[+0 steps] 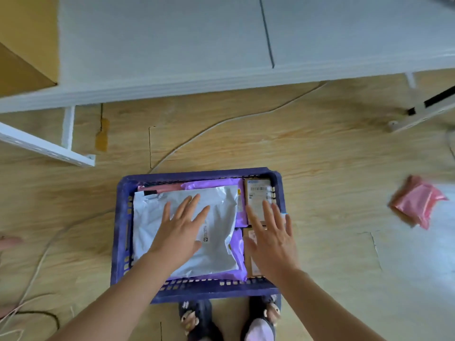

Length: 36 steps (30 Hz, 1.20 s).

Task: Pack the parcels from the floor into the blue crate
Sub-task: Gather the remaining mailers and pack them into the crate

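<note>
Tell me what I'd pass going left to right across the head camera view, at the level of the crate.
Blue crate left wall → left hand, laid open over the grey mailer → right hand, open over the crate's right side → pink parcel, outside the crate.

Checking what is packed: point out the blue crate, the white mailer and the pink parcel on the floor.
blue crate (197, 175), head view, far rim.
white mailer (147, 227), head view, bare left part.
pink parcel (418, 203), head view, its middle.
</note>
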Each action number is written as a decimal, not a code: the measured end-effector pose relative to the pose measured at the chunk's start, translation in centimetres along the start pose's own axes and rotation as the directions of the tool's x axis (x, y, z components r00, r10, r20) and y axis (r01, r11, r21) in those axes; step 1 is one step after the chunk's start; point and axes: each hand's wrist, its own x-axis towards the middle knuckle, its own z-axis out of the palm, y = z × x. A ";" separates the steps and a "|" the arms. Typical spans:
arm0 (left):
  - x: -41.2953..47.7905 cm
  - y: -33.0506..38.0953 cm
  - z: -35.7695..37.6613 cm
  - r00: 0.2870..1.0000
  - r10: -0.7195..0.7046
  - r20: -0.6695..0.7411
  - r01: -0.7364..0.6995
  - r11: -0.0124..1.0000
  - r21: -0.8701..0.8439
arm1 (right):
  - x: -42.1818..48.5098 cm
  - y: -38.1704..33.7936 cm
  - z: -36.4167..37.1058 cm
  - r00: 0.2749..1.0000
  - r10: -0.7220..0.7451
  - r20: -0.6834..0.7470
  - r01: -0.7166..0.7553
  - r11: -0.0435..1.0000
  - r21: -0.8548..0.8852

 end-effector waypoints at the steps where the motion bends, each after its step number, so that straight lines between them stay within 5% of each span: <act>1: 0.1 0.8 -1.8 0.999 0.014 -0.036 -0.013 1.000 0.025 | -0.8 1.0 -1.9 1.000 0.019 -0.018 -0.019 1.000 0.004; 4: -0.6 5.2 -8.1 0.994 0.109 -0.023 -0.110 0.994 -0.029 | -3.2 4.0 -6.5 0.998 0.028 0.058 -0.032 0.997 0.066; 9: -0.6 12.2 -13.7 0.970 0.178 -0.164 -0.193 0.978 -0.081 | -7.0 9.6 -11.5 0.989 0.145 -0.040 -0.133 0.967 0.218; 14: 1.7 21.5 -17.1 0.933 0.246 -0.262 -0.254 0.967 0.005 | -9.6 19.5 -13.8 0.964 0.264 0.043 -0.258 0.872 0.417; 25: 8.4 45.9 -21.3 0.948 0.283 -0.143 -0.299 0.949 -0.103 | -16.0 45.9 -18.3 0.868 0.483 0.114 -0.480 0.757 0.443; 36: 16.2 58.0 -24.5 0.943 0.332 -0.005 -0.330 0.936 -0.124 | -15.7 58.3 -17.8 0.780 0.600 0.178 -0.603 0.644 0.471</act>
